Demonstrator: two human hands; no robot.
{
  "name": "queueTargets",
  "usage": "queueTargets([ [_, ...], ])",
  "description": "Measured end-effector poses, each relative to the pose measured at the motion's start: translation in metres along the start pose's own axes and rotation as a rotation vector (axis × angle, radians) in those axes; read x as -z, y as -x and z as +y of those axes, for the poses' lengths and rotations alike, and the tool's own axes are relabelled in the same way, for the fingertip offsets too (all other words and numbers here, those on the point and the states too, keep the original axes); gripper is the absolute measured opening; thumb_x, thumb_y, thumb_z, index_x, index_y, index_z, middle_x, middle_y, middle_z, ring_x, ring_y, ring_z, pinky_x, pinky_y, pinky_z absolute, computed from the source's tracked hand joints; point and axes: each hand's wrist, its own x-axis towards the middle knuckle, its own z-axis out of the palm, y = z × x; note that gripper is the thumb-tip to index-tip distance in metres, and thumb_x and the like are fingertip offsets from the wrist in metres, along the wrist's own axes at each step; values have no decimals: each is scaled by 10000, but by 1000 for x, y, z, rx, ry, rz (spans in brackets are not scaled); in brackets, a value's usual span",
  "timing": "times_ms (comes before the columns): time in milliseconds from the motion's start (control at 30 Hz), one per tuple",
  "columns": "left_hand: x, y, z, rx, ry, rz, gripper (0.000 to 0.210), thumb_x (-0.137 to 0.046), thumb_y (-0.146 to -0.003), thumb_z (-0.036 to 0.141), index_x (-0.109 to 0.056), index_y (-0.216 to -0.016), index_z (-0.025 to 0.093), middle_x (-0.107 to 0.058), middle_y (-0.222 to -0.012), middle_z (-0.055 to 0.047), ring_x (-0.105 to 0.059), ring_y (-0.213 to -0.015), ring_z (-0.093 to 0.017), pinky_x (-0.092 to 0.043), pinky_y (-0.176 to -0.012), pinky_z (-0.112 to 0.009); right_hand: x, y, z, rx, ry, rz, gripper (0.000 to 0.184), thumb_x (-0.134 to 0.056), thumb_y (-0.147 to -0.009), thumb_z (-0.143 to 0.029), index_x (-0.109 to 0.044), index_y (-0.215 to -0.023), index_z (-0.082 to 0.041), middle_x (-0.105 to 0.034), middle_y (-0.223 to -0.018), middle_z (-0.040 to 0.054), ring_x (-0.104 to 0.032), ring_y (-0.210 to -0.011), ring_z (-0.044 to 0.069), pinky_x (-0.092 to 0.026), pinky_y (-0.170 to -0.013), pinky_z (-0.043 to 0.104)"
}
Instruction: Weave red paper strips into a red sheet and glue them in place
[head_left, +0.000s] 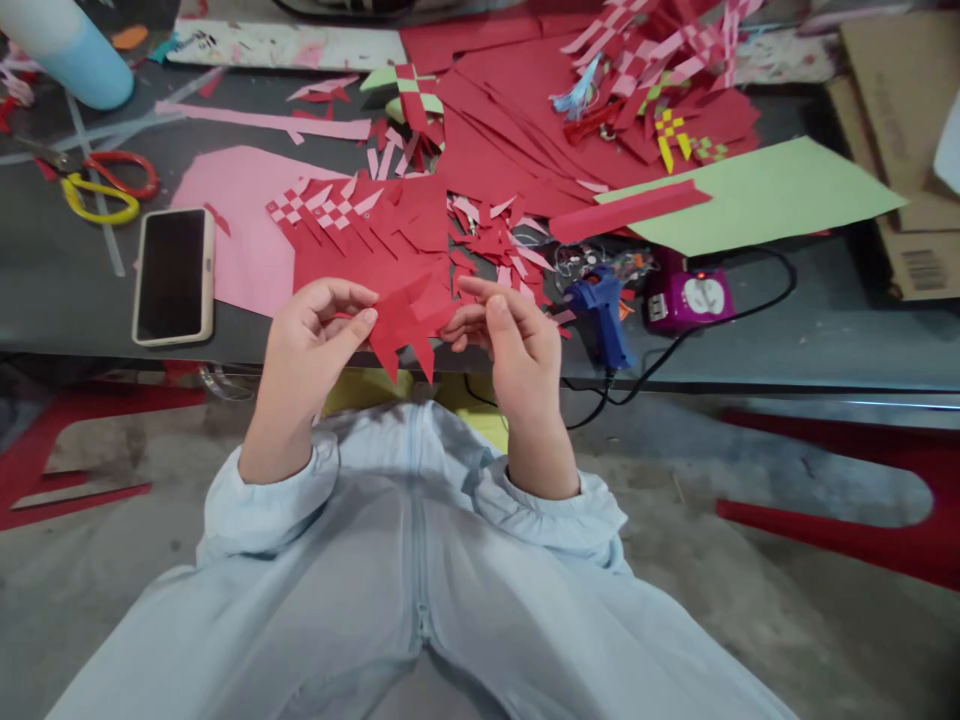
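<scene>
A folded red paper piece [409, 318] with pointed ends hangs over the table's front edge. My left hand [311, 335] pinches its left side between thumb and fingers. At the right end of the piece is my right hand [517, 335], its index finger stretched out and its thumb raised apart. The fingertips there meet or nearly meet the paper; exact contact is unclear. Behind the hands, small red-and-white checkered woven paper shapes [334, 212] lie in a row on a red sheet [420, 225]. Red and pink paper scraps [499, 235] lie to its right.
Left are a phone [174, 275], scissors [105, 185] and a pink sheet [244, 250]. Right are a blue glue gun [604, 310], a purple power box [690, 297] with a black cable and a green sheet [757, 200]. Woven strips [667, 50] pile up behind; cardboard [911, 150] stands far right.
</scene>
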Motion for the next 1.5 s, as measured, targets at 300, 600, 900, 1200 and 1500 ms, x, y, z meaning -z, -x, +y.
queueTargets([
  [300, -13, 8, 5, 30, -59, 3, 167, -697, -869, 368, -693, -928, 213, -670, -842, -7, -650, -692, -114, -588, -636, -224, 3, 7, -1, -113, 10, -96, 474, -658, -812, -676, -584, -664, -232, -604, -573, -30, -550, -466, 103, -438, -423, 244],
  [600, -11, 5, 3, 162, 51, 0, 291, -628, -915, 496, -670, -929, 209, -635, -727, 8, -652, -609, -108, -586, -585, -219, 3, 1, 1, -146, 15, -107, 442, -667, -823, -631, -583, -650, -234, -588, -536, -39, -517, -438, 95, -443, -407, 236],
  [900, -6, 6, -4, 220, 108, -63, 350, -739, -813, 523, -706, -943, 200, -715, -773, -18, -702, -686, -152, -615, -632, -270, -1, -1, 4, -152, -23, -80, 406, -682, -820, -611, -615, -680, -236, -614, -571, -27, -551, -476, 108, -449, -401, 239],
  [1200, -4, 5, -7, 239, 34, -122, 277, -817, -732, 368, -601, -776, 201, -624, -663, 27, -635, -563, -114, -565, -596, -252, -1, 0, 4, -127, -11, -98, 436, -660, -830, -650, -607, -694, -240, -607, -583, -26, -542, -478, 109, -447, -406, 247],
  [1500, -9, 6, -5, 143, -10, -55, 184, -810, -736, 298, -654, -776, 208, -641, -668, 37, -600, -551, -98, -517, -548, -242, 5, 0, 8, -128, -53, -91, 517, -588, -855, -712, -585, -644, -240, -601, -562, -17, -536, -445, 111, -459, -422, 265],
])
